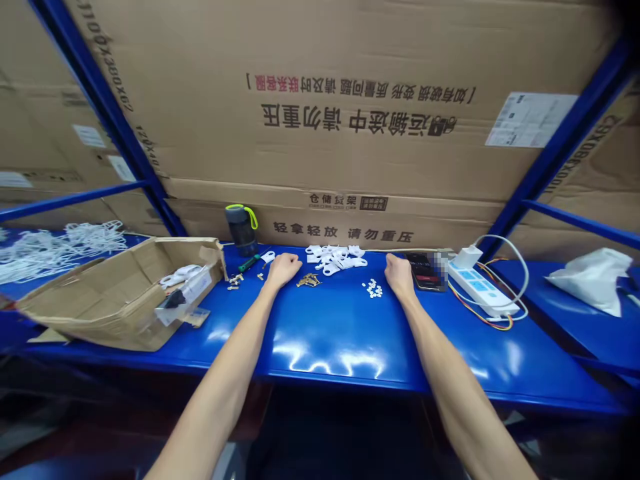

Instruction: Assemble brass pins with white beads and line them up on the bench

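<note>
My left hand point(285, 270) rests closed on the blue table point(330, 333), between small brass pieces point(235, 281) on its left and a pile of brass screws point(309, 281) on its right. Nothing shows in that fist. My right hand point(399, 275), also closed with nothing visible in it, lies beside a dark phone point(425, 272). Between the hands, toward the back, is a heap of white plastic parts point(336, 259). Small white pieces point(373, 289) lie just left of my right hand. A green screwdriver point(249, 263) is behind my left hand.
An open cardboard box point(100, 293) holding white items stands at the left, near white cords point(60, 250). A dark bottle point(241, 230) stands at the back. To the right are a power strip point(483, 290) with cables and a white bag point(593, 277). Large cartons point(325, 160) form the back wall.
</note>
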A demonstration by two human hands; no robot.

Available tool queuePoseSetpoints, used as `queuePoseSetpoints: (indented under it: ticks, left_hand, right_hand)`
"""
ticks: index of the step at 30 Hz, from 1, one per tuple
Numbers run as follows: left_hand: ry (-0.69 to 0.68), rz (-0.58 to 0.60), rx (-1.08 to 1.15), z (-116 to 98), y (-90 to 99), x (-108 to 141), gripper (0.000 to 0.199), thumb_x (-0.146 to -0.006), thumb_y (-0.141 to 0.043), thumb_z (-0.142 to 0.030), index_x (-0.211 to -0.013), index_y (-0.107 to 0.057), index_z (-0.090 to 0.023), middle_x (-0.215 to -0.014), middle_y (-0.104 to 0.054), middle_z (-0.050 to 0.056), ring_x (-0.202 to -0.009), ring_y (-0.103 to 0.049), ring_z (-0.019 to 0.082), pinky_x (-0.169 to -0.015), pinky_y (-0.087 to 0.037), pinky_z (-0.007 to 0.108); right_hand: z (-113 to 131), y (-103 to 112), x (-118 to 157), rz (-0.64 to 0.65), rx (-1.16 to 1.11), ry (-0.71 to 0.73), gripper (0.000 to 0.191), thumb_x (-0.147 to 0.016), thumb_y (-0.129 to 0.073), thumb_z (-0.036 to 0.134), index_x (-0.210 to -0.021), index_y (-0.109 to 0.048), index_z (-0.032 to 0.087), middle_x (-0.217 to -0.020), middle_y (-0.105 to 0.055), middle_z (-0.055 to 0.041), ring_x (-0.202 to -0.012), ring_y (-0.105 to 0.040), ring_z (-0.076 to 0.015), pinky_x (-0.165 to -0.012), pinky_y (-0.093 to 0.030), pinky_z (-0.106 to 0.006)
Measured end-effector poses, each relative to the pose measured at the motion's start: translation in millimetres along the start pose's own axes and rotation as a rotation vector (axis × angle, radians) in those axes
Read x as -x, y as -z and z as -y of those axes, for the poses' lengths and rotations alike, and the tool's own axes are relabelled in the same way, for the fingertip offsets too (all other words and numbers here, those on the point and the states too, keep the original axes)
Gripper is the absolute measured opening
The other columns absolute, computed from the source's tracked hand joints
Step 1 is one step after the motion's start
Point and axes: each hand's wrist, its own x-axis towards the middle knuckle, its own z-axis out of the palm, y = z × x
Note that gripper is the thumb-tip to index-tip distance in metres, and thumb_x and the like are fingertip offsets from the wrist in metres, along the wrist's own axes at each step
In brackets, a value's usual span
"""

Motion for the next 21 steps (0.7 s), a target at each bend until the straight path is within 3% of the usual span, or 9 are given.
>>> queuePoseSetpoints:
  ticks: [5,10,17,21]
  left_hand:
    - [-0.059,-0.026,0.025,6.1,-1.3,-5.2,0.026,-0.069,-0.047,-0.014,-0.054,-0.028,-0.023,-0.058,-0.023,-0.001,-0.06,-0.023,0.016,-0.062,-0.016,0.034]
    - [-0.059,-0.084,0.068,7.4,1.0,-7.4,0.028,-0.071,-0.045,-0.017,-0.056,-0.023,-0.025,-0.059,-0.02,-0.001,-0.061,-0.022,0.016,-0.062,-0.019,0.033]
    - [-0.073,-0.114,0.122,6.9,-2.7,-6.4,0.031,-0.076,-0.047,-0.022,-0.056,-0.023,-0.023,-0.058,-0.021,-0.003,-0.059,-0.023,0.014,-0.06,-0.02,0.031]
    - [-0.061,-0.191,0.158,3.6,3.7,-2.1,0.033,-0.079,-0.047,-0.024,-0.059,-0.02,-0.023,-0.058,-0.021,-0.003,-0.058,-0.024,0.013,-0.058,-0.02,0.031]
  right_hand:
    - [3.9,0.6,0.4,-0.015,0.073,-0.072,0.022,-0.08,-0.051,0.003,-0.074,-0.067,0.016,-0.06,-0.055,-0.0041,-0.054,-0.041,-0.0152,-0.06,-0.02,-0.031]
    - [7.1,-0.1,-0.5,-0.103,0.141,-0.134,0.019,-0.082,-0.054,0.009,-0.083,-0.072,0.016,-0.067,-0.063,-0.0074,-0.059,-0.05,-0.0171,-0.06,-0.018,-0.031]
    - [8.6,-2.6,-0.6,-0.164,0.104,-0.09,0.025,-0.097,-0.046,0.015,-0.1,-0.071,0.017,-0.072,-0.063,-0.0059,-0.06,-0.048,-0.0156,-0.062,-0.019,-0.03]
    - [9.1,-0.6,-1.6,-0.175,0.134,-0.29,0.031,-0.096,-0.046,0.016,-0.112,-0.073,0.016,-0.07,-0.064,-0.0099,-0.064,-0.057,-0.021,-0.065,-0.028,-0.03]
